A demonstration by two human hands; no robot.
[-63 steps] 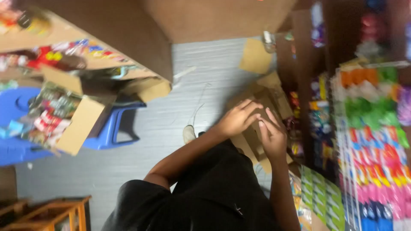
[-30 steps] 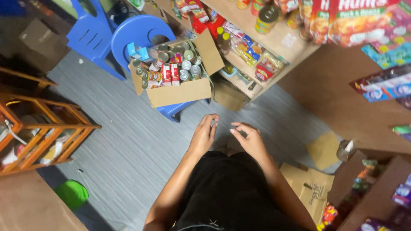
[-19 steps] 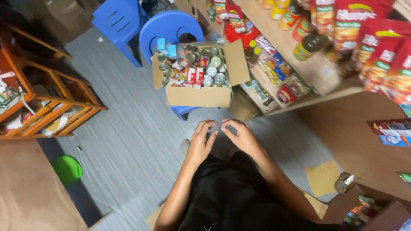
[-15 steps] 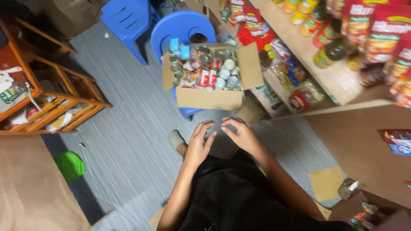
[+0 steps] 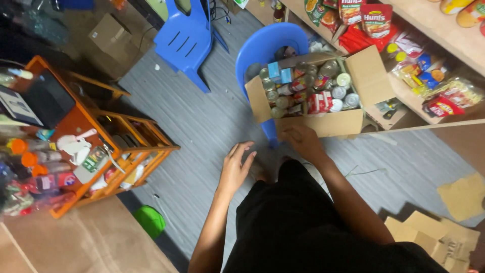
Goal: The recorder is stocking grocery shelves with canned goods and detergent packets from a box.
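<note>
2 hands low: right hand (image 5: pixel 302 141) curled on front wall of box (image 5: pixel 323 123), seemingly gripping to steady it on blue stool (image 5: pixel 268 48); left hand (image 5: pixel 236 167) open, fingers spread, empty, near floor

Hands now apart, right hand (image 5: pixel 302 141) up at the cardboard box (image 5: pixel 323 121).

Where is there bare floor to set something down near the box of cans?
Bare grey floor lies between the orange rack and the cardboard box; more lies right of it. The box is crowded with cans; the right hand touches its front.
</note>
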